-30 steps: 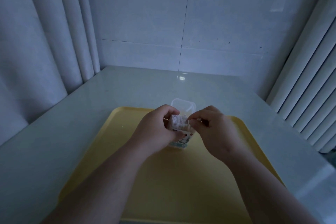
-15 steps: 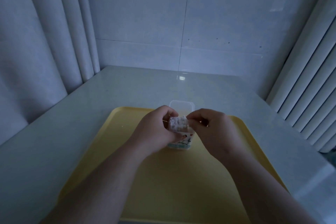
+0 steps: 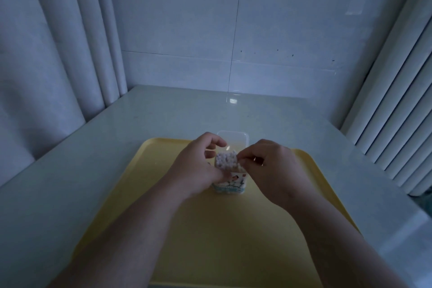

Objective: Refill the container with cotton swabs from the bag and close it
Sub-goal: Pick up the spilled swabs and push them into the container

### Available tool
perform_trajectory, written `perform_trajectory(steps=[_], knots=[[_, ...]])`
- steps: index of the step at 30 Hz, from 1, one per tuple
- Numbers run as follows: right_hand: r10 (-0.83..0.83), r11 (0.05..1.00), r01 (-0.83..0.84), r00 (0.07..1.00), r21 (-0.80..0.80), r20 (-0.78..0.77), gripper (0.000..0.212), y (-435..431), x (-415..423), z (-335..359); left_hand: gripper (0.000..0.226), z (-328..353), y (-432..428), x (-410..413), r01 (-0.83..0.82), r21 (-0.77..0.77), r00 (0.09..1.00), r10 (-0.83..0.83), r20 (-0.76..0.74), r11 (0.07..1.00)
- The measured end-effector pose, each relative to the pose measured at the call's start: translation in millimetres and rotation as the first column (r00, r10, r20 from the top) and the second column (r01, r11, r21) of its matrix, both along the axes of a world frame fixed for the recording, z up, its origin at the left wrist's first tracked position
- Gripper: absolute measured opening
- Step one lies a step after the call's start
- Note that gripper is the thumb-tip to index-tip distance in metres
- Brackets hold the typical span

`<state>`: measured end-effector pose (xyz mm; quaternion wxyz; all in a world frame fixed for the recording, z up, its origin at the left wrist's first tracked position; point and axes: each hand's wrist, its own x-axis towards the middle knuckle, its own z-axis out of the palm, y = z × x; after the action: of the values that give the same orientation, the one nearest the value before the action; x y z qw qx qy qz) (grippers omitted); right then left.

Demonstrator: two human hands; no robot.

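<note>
left hand (image 3: 198, 168): curled round the container, with the thumb laid across its front face and the forefinger lifted clear above the swab heads. It is held over the far middle of the tray.
right hand (image 3: 275, 168): thumb and forefinger are pinched on the right edge of the cotton swabs and the other fingers are tucked in. It is held over the far right part of the tray.
container (image 3: 230, 183): a small upright clear box with a printed label in pale blue and white bearing a figure. It is stood on the tray, in the middle of its far half.
cotton swabs (image 3: 225, 159): a tight bundle of white heads, packed upright in the container's mouth and raised a little above its rim.
lid (image 3: 233, 139): clear with rounded corners, seen swung open behind the container, above the tray's far rim.
tray (image 3: 210, 241): yellow and shallow, with both forearms stretched over its near half.
table (image 3: 117, 147): pale and glossy, seen around the tray on three sides.
change: half a second ago the left fingers were closed over the bundle. They are now lifted off, so more swab heads are exposed. The container and lid are unmoved on the tray.
</note>
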<state>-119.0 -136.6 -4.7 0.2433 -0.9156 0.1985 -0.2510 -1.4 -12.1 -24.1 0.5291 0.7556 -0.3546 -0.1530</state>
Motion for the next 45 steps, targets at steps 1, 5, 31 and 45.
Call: perform_trajectory(steps=[1,5,31,45], knots=[[-0.005,1.0,0.005,1.0,0.001,-0.003,0.015,0.2,0.3,0.3,0.053,0.7,0.6,-0.3,0.011,-0.027,1.0,-0.011,-0.021,1.0],[-0.057,0.993,0.052,0.997,0.105,0.049,0.014,0.1,0.0,-1.7,0.035,-0.6,-0.7,1.3,-0.042,-0.118,0.991,0.026,-0.135,0.992],[-0.024,0.997,0.015,0.991,0.071,0.129,0.005,2.1,5.0,-8.1,0.008,-3.4,-7.3,2.6,-0.144,-0.13,0.968,0.112,-0.224,0.981],[-0.131,0.878,0.027,0.974,0.478,0.186,0.015,1.9,8.0,-10.7,0.028,-1.9,-4.9,1.6,-0.166,-0.191,0.976,0.134,-0.172,0.968]])
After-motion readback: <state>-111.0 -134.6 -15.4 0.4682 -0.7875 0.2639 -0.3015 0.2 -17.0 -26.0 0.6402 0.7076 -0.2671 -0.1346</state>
